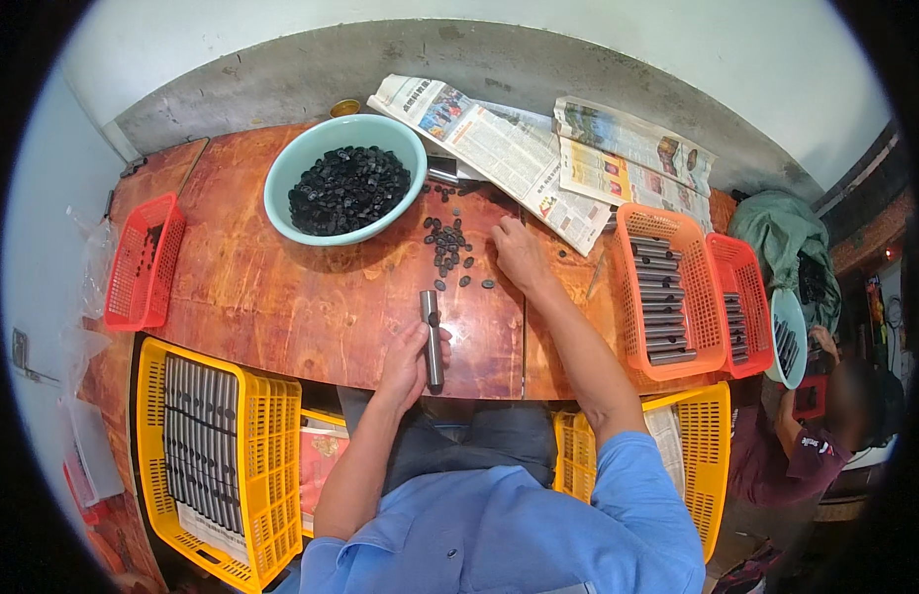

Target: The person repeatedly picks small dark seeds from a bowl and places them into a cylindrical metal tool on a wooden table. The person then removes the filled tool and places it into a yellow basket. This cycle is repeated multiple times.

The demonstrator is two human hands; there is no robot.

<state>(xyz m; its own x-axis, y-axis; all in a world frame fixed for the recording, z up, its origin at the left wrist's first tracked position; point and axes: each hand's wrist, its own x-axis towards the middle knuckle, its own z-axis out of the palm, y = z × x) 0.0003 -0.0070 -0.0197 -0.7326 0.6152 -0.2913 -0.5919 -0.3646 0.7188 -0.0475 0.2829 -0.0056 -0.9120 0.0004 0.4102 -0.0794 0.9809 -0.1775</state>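
My left hand [406, 364] is wrapped round a grey metal tube [433, 354], held upright near the table's front edge. A dark oval spot shows on the tube's side, partway up. My right hand [520, 254] rests low over the table beside the newspaper, its fingers curled together; whatever they may hold is hidden. Left of that hand lies a loose scatter of small black oval pieces [446, 241]. A pale green basin [278, 213] behind them holds a heap of similar black pieces [345, 191].
Newspapers [509, 148] cover the table's back. An orange basket [628, 223] and red basket [719, 247] hold tubes at right; another red basket [133, 319] stands left. Yellow crates [271, 436] flank me, the left full of tubes. A co-worker [796, 445] sits far right.
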